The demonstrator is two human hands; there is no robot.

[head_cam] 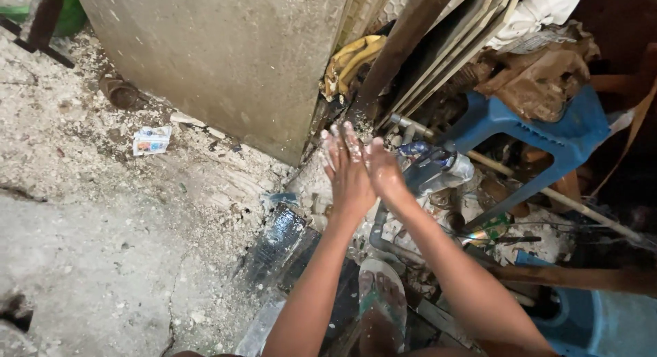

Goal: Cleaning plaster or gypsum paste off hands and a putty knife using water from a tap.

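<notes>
2 wet hands point(361, 167) pressed together, seemingly above plastic bottle point(438, 167)

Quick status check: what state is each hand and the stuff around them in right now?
left hand: open, fingers spread, wet, pressed against the right hand
right hand: open, wet, against the left hand
plastic bottle: lying on its side behind the hands
blue stool: tipped, piled with debris
sandal: worn on a foot
</notes>
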